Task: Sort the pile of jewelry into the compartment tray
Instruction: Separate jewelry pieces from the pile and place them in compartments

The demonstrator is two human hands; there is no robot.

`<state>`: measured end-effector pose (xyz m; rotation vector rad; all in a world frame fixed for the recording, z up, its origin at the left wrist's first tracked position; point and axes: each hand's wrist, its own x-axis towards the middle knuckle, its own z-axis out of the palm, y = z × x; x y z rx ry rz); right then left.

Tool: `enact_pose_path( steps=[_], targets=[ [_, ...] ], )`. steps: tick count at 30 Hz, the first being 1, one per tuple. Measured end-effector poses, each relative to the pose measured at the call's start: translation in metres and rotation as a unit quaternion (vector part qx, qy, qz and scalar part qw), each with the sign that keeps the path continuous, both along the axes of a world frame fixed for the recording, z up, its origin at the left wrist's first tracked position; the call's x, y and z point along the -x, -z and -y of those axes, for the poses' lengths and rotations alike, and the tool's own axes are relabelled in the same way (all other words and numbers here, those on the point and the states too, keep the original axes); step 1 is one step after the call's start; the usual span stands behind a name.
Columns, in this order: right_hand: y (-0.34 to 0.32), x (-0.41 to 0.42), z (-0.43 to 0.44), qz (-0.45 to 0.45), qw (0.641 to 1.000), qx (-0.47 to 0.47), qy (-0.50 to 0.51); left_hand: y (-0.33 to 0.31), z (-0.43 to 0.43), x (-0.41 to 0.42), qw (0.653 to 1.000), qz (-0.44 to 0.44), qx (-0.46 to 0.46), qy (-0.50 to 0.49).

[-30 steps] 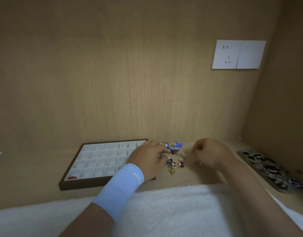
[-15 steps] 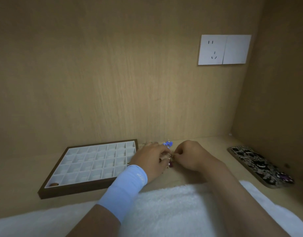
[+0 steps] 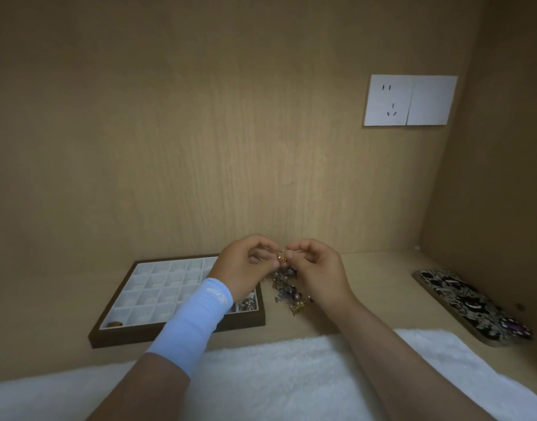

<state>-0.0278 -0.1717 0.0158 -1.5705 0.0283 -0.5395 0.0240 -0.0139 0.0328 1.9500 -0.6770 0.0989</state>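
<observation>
The left hand (image 3: 243, 265) and right hand (image 3: 319, 268) meet above the pile (image 3: 287, 294), each pinching one small gold piece (image 3: 281, 257); the pile lies on the tabletop (image 3: 367, 293) just right of the tray (image 3: 176, 332); the tray's near-right cell holds mixed jewelry, its near-left a brown bit.
</observation>
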Motion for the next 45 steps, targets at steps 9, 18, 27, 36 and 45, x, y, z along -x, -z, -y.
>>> enact_pose_path(
  steps=[9,18,27,36,45],
  targets=[
    [0.003,0.003,-0.026,-0.031,0.997,0.034,-0.063,0.004,-0.035,0.008,0.998,0.035,-0.021,-0.039],
    [0.018,-0.001,-0.057,0.077,0.927,0.366,0.028,0.011,-0.076,0.009,0.99,0.099,-0.077,-0.067],
    [-0.011,-0.021,-0.061,0.012,0.816,0.574,-0.066,0.021,-0.088,0.004,0.965,0.15,-0.194,-0.098],
    [-0.024,-0.037,-0.072,-0.024,0.757,0.643,-0.115,0.026,-0.093,0.004,0.96,0.135,-0.211,-0.125],
    [-0.016,-0.036,-0.062,-0.06,0.764,0.631,-0.119,0.029,-0.09,0.003,0.951,0.163,-0.246,-0.095]
  ],
)
